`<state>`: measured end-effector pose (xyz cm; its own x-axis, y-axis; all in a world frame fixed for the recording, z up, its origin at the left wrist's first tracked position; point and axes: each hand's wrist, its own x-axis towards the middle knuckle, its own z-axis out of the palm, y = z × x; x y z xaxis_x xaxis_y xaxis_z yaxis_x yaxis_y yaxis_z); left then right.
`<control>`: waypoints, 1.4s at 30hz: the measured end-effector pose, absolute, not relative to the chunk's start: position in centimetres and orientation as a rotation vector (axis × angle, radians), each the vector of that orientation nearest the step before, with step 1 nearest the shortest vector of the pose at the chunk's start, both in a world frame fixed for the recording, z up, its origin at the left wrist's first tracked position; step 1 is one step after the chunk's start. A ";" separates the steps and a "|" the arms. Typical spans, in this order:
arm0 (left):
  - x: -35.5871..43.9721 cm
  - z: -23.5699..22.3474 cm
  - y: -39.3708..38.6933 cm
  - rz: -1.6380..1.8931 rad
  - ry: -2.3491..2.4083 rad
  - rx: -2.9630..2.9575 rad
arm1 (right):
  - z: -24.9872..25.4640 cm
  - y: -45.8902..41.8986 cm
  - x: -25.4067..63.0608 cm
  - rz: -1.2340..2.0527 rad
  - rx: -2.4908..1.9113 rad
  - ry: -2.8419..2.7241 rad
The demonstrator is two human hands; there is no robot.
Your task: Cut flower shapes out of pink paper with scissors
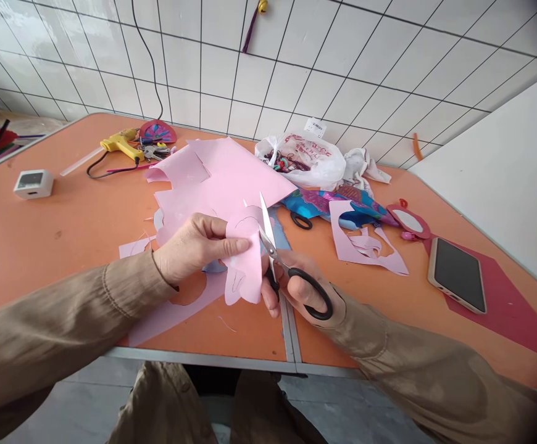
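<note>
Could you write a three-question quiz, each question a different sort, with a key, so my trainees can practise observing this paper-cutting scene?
1. What does the right hand hold?
A) a glue gun
B) a pair of scissors
C) a plastic bag
2. True or false: the phone lies at least partly on the red paper.
3. Fill in the colour: the left hand pinches a ____ paper piece.

Key: 1. B; 2. True; 3. pink

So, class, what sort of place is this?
Probably a craft workspace: scissors cutting pink paper, a yellow glue gun and paper offcuts on an orange table.
</note>
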<state>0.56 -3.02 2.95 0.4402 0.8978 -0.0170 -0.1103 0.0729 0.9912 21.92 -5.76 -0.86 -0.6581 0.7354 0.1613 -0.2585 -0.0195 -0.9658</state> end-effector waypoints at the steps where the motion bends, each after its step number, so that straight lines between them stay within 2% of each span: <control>1: 0.5 2.9 -3.0 0.877 0.807 1.271 | -0.8 -5.8 21.9 1.762 -0.515 -1.550; 16: 0.4 2.6 -3.2 0.704 0.727 1.170 | -0.4 -5.7 21.8 1.776 -0.496 -1.551; 30: 1.0 2.6 -4.0 0.910 0.712 1.074 | -0.7 -5.8 21.7 1.813 -0.534 -1.525; 42: 1.2 2.1 -4.4 0.830 0.544 0.919 | -1.0 -5.8 21.5 1.812 -0.483 -1.494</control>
